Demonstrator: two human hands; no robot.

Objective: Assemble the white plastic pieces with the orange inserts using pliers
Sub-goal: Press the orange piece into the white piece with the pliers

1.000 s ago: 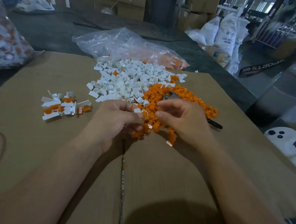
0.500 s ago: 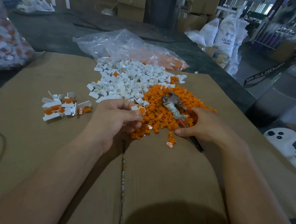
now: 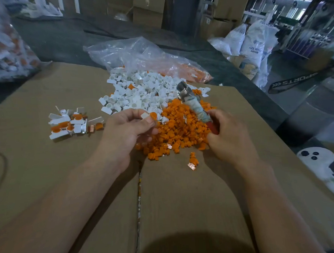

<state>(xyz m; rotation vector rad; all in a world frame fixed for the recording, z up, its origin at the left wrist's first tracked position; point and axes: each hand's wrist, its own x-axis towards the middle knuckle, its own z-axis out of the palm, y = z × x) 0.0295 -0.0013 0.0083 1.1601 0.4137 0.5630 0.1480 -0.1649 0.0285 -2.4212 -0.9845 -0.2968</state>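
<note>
Between left fingers (image 3: 143,120): white piece (image 3: 145,115).

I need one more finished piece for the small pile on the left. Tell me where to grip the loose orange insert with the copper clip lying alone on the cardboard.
Grip the loose orange insert by its orange body, pinching its two sides from above. It lies apart from the orange pile, so fingers have room around it, and the copper clip at its near end stays free.

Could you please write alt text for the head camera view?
A left hand pinches a white piece with an orange insert while the right hand lifts pliers above piles of white pieces and orange inserts on cardboard.
</note>
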